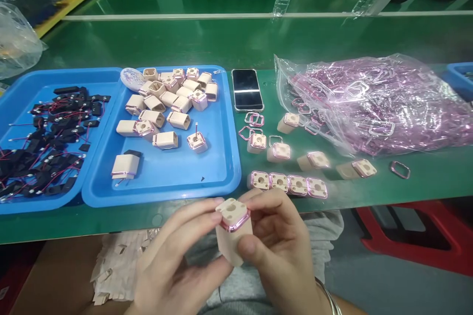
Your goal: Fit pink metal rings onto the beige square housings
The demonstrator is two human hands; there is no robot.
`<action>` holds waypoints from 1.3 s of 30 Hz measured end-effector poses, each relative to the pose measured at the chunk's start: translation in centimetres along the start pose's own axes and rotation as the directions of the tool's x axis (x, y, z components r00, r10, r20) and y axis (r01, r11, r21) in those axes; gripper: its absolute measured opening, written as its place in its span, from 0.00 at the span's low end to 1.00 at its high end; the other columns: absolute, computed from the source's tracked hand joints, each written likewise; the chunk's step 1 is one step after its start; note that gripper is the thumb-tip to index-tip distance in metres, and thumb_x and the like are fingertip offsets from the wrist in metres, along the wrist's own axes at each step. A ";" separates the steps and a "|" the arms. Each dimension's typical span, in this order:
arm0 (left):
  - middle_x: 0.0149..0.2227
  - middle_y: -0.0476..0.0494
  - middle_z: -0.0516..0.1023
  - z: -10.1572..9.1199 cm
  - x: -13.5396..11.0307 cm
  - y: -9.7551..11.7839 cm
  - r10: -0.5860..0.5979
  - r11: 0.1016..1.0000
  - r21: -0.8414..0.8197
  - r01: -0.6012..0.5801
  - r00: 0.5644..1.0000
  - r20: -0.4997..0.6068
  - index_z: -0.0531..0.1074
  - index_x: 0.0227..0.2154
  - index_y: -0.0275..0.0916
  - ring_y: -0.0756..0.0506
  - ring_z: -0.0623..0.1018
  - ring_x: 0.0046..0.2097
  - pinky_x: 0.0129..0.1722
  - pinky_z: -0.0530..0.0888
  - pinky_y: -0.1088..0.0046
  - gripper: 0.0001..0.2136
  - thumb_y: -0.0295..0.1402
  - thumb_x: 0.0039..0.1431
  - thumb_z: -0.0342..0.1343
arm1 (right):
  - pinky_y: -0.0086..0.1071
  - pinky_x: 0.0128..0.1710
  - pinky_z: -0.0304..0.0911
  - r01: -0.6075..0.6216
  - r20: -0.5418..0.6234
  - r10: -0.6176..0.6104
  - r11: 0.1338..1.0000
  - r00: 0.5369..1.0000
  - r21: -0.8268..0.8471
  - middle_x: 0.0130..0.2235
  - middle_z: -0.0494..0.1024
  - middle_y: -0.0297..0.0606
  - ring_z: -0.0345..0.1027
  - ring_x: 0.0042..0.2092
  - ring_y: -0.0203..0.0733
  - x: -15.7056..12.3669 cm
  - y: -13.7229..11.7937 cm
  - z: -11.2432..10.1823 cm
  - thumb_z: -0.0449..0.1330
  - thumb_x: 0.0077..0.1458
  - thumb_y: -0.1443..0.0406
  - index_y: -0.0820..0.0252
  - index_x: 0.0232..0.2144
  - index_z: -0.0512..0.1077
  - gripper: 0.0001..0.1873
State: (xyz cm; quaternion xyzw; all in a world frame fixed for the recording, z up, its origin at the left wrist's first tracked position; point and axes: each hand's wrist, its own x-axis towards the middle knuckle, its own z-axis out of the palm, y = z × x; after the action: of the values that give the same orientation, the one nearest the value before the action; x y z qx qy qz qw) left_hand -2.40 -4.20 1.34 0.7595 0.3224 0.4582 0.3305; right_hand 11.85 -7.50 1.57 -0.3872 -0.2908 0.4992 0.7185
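A beige plastic housing [232, 236] with a round hole on top and a shiny pink ring round its upper edge is held in front of me, below the table's front edge. My left hand [173, 266] grips it from the left with fingers and thumb. My right hand [281, 246] pinches its right side, thumb pressed on the pink ring. A row of several ringed housings [288, 183] stands on the table just beyond my hands. More ringed housings [281, 151] lie scattered behind them.
A blue tray [221, 172] holds several beige housings. Another blue tray [22, 93] at left holds black parts with red wires. A phone [247, 89] lies centre. A clear bag of pink rings [377, 103] sits at right, with loose rings [400, 169] nearby. A red stool [417, 236] stands lower right.
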 end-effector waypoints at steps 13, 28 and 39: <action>0.42 0.54 0.78 0.6 1.7 1.7 0.032 0.992 0.123 -0.009 0.981 -0.191 0.75 0.44 0.46 0.50 0.79 0.44 0.46 0.79 0.79 0.20 0.23 0.49 0.69 | 0.37 0.38 0.75 -0.370 0.162 0.345 0.914 0.925 0.167 0.34 0.79 0.38 0.78 0.41 0.49 0.1 0.1 0.0 0.72 0.53 0.51 0.55 0.40 0.72 0.21; 0.54 0.48 0.77 -0.7 0.4 0.3 0.086 0.982 0.179 -0.052 0.978 -0.189 0.71 0.55 0.46 0.45 0.80 0.52 0.50 0.81 0.74 0.27 0.18 0.54 0.65 | 0.23 0.37 0.73 -0.235 0.218 0.197 0.958 0.956 0.164 0.39 0.81 0.36 0.77 0.36 0.35 1.4 0.3 1.1 0.74 0.53 0.63 0.53 0.43 0.73 0.18; 0.53 0.38 0.78 -4.8 -1.0 -2.8 0.254 0.866 0.499 -0.019 0.877 -0.407 0.69 0.57 0.39 0.41 0.81 0.49 0.46 0.83 0.66 0.30 0.15 0.51 0.64 | 0.30 0.46 0.74 -0.230 0.390 0.276 0.960 0.878 -0.160 0.44 0.80 0.40 0.77 0.45 0.45 0.3 2.8 3.3 0.60 0.64 0.48 0.49 0.53 0.71 0.20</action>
State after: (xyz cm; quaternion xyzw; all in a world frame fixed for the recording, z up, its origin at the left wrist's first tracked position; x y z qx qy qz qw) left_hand -7.65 -2.37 0.36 0.7084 0.4383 0.5532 0.0114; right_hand 7.85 -5.80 0.96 -0.3476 -0.4081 0.6421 0.5480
